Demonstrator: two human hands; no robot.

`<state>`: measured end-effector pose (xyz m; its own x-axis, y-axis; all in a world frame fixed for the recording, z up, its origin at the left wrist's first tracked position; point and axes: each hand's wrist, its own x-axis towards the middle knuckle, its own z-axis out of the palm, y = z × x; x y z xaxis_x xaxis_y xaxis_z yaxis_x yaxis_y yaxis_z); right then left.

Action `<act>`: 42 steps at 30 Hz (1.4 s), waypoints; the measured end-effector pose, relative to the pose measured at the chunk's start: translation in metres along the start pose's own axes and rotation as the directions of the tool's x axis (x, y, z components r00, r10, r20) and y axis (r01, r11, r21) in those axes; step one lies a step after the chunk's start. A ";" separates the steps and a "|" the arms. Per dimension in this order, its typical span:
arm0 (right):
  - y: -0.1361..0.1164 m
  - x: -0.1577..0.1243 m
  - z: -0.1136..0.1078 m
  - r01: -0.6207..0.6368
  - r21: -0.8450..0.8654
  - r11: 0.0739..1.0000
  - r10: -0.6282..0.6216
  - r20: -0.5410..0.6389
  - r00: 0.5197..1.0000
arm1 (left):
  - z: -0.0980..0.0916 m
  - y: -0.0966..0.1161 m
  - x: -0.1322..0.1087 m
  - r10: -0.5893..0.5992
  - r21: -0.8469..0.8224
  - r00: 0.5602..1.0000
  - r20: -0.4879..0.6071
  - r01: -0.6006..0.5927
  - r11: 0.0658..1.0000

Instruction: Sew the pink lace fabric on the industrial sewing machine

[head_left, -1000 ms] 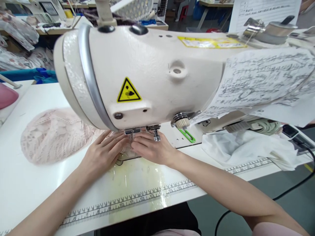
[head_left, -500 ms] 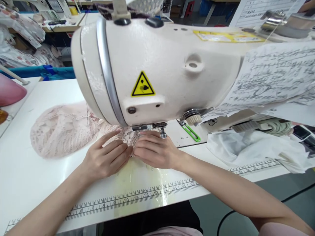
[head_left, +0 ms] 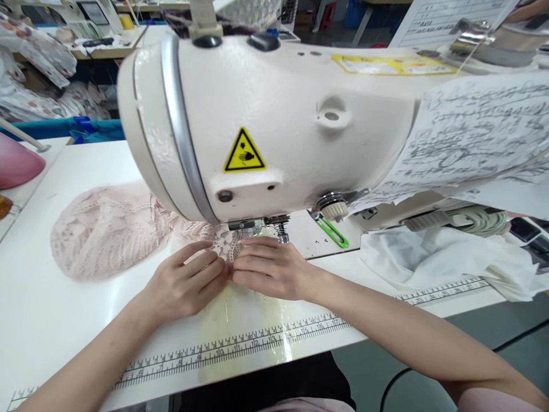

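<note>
Pale pink lace fabric [head_left: 109, 232] lies bunched on the white table and runs under the head of the sewing machine [head_left: 291, 126]. My left hand [head_left: 184, 280] is closed on the lace's near edge, just in front of the presser foot area. Close beside it, my right hand [head_left: 272, 269] also has its fingers pressed together on the lace, below the needle mechanism [head_left: 278, 224]. The fingertips of both hands nearly meet. The needle and the exact pinch of the fingers are hidden.
Green thread snips [head_left: 333, 232] lie right of the needle area. White cloth [head_left: 429, 257] sits farther right, near coiled cord [head_left: 480, 220]. A printed ruler strip [head_left: 231, 346] follows the table's front edge. Handwritten paper [head_left: 476, 126] hangs on the machine.
Both hands have shifted slightly toward me with the lace edge, and more of the lace shows between them and the presser foot. The camera view has moved a little.
</note>
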<state>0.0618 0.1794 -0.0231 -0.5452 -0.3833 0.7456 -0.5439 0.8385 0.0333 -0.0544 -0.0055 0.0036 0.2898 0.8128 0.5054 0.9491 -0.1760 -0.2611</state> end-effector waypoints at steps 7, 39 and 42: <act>0.000 -0.004 0.002 -0.019 -0.011 1.000 0.020 0.007 1.000 | 0.017 -0.007 -0.009 -0.177 -0.091 0.940 0.292 0.212 0.973; -0.001 -0.005 0.006 0.012 -0.051 0.999 -0.009 0.065 0.998 | 0.017 -0.016 -0.009 -0.215 -0.057 0.902 0.374 0.254 0.965; -0.001 -0.005 0.005 0.011 -0.074 0.997 -0.007 0.055 0.998 | 0.017 -0.015 -0.008 -0.213 -0.042 0.908 0.361 0.244 0.969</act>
<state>0.0619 0.1783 -0.0305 -0.5758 -0.4095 0.7077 -0.5007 0.8608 0.0907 -0.0736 0.0000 -0.0108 0.0168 0.9759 0.2175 0.9954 0.0043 -0.0957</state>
